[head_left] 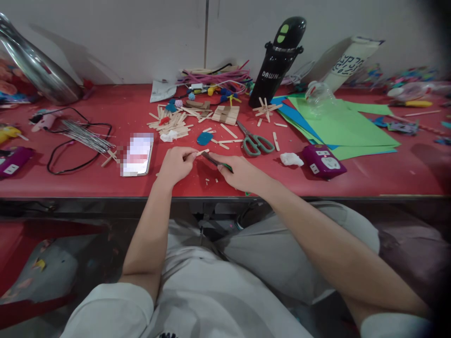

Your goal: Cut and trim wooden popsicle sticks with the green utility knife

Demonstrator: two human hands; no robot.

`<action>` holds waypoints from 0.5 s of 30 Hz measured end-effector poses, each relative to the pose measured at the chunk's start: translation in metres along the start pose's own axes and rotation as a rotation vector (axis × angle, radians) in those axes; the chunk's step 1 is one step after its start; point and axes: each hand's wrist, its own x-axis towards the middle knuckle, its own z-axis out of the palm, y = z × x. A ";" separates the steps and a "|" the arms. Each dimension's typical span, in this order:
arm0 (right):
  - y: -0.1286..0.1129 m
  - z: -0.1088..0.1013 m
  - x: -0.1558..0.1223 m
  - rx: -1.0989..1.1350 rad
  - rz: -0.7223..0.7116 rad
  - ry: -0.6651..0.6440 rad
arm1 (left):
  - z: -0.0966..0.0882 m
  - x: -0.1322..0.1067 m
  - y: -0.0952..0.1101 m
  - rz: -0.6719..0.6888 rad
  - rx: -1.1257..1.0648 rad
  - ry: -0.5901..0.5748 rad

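Observation:
My left hand (176, 164) is closed in a pinch on a short wooden craft stick (202, 152) just above the red table (387, 173). My right hand (239, 173) is closed round a dark cutting tool with a green handle (216, 162), whose tip meets the stick. Small wood chips (207, 180) lie on the table under the hands. A phone (137, 155) lies just left of my left hand. Green-handled scissors (255, 141) lie beyond my right hand.
A pile of wooden sticks (172, 124) and a stick panel (225, 114) lie further back. A black bottle (276, 61) stands behind them. Green and blue paper sheets (345, 131), a purple box (322, 161), black cable (77, 150) and wires (84, 136) surround the area.

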 end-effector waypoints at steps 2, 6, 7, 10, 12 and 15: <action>0.000 0.000 -0.001 0.004 -0.007 0.016 | 0.000 0.000 0.000 0.006 0.002 0.003; 0.000 0.001 -0.001 0.025 -0.023 0.036 | -0.001 0.000 0.002 0.006 -0.002 -0.001; 0.000 0.001 -0.002 0.027 -0.026 0.034 | -0.001 0.000 0.002 0.003 -0.004 -0.002; 0.000 0.002 -0.001 0.017 -0.017 0.032 | 0.000 0.000 0.002 0.003 -0.012 -0.004; 0.000 0.002 -0.001 0.007 -0.010 0.030 | 0.000 0.000 0.002 0.003 -0.014 -0.002; 0.000 0.002 0.000 0.004 -0.014 0.022 | 0.001 0.000 0.001 0.004 -0.010 0.001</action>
